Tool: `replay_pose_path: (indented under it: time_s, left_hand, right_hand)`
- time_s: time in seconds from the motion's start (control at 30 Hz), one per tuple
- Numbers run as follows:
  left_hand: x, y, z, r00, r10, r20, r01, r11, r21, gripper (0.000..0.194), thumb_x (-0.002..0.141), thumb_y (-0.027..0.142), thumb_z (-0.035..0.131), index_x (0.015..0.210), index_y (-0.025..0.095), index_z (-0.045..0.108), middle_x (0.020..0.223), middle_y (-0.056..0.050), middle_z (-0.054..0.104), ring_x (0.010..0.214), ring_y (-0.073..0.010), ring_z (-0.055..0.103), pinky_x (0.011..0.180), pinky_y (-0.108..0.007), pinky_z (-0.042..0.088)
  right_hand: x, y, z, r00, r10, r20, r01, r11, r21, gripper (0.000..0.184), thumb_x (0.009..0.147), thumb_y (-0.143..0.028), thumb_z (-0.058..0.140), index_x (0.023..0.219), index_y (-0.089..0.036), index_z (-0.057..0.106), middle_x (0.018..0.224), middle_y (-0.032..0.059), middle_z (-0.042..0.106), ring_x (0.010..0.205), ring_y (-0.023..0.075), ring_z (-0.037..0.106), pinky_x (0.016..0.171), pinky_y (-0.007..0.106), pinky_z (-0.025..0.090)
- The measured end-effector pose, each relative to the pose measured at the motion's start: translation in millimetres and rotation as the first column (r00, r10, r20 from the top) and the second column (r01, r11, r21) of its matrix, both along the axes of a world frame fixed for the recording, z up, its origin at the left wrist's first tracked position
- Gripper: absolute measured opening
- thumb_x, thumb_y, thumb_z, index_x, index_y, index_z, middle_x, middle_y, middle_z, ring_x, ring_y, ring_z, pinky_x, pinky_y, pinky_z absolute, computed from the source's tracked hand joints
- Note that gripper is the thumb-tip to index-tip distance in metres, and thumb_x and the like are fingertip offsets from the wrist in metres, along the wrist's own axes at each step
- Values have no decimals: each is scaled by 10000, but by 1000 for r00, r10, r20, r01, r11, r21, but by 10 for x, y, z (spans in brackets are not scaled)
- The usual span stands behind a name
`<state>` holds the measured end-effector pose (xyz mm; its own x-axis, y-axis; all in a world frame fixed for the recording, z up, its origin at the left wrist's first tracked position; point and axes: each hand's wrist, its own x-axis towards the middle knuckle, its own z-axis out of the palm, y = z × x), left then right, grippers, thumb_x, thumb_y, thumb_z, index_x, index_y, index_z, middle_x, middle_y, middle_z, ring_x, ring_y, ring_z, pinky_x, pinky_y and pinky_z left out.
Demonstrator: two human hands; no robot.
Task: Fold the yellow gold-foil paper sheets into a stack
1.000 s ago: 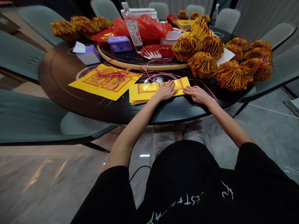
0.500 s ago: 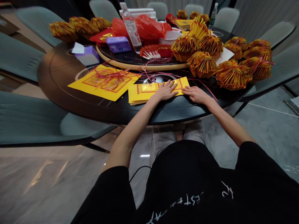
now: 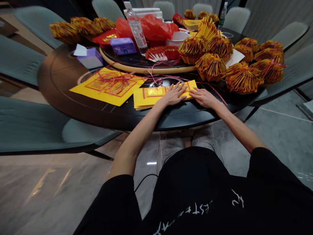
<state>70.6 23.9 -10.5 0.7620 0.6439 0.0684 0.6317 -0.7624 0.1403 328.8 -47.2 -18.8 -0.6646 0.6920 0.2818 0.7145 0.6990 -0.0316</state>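
A stack of folded yellow joss paper (image 3: pixel 144 99), printed with red frames and gold foil, lies near the table's front edge. My left hand (image 3: pixel 173 94) rests flat across its right part, fingers stretched out. At the right end of the stack is my right hand (image 3: pixel 204 98), its fingers extended with the tips on the paper. Neither hand grips anything. To the left lie flat yellow sheets (image 3: pixel 90 93), with a tangle of dark pink string (image 3: pixel 114 81) on top. Part of the stack is hidden under my left hand.
Fan-folded gold paper ornaments (image 3: pixel 244 78) crowd the right of the round black table (image 3: pixel 93 112), with more at the far left. A wooden-rimmed turntable (image 3: pixel 129 67) holds a water bottle (image 3: pixel 137 31), a purple tissue pack (image 3: pixel 123 46), a red plastic bag (image 3: pixel 156 27) and folded red paper (image 3: pixel 163 54).
My right hand has shifted slightly to the left, its fingers a little further over the end of the stack. The left hand stays pressed in nearly the same place.
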Motion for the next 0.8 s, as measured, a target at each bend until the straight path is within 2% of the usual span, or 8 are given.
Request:
replay_pose_path:
  time_s: [0.23, 0.47, 0.8]
  left_hand:
    - [-17, 36, -48, 998, -56, -7, 56, 998, 32, 734, 1061, 621, 341, 1688, 245, 277, 1785, -108, 167, 1657, -355, 79, 1316, -607, 86]
    - [-3, 23, -36, 997, -68, -34, 70, 997, 33, 707, 1073, 610, 302, 1669, 230, 338, 1771, -104, 227, 1659, -333, 94, 1320, -589, 75]
    - [1, 26, -15, 996, -59, -70, 58, 998, -16, 700, 1074, 596, 277, 1681, 248, 305, 1777, -82, 209, 1657, -330, 103, 1322, -578, 68]
  right_hand:
    - [-13, 16, -12, 1000, -9, 18, 10, 1000, -25, 525, 1066, -211, 372, 1573, -196, 506, 1664, 110, 443, 1578, 320, 367, 1130, 531, 424]
    - [-6, 26, -27, 1000, 3, 4, -3, 999, -54, 523, 1074, -223, 357, 1575, -191, 505, 1662, 106, 431, 1558, 306, 406, 1134, 531, 439]
    - [1, 41, -31, 1000, -4, 17, 5, 997, -82, 521, 1089, -261, 335, 1576, -202, 511, 1666, 77, 442, 1544, 305, 426, 1147, 514, 436]
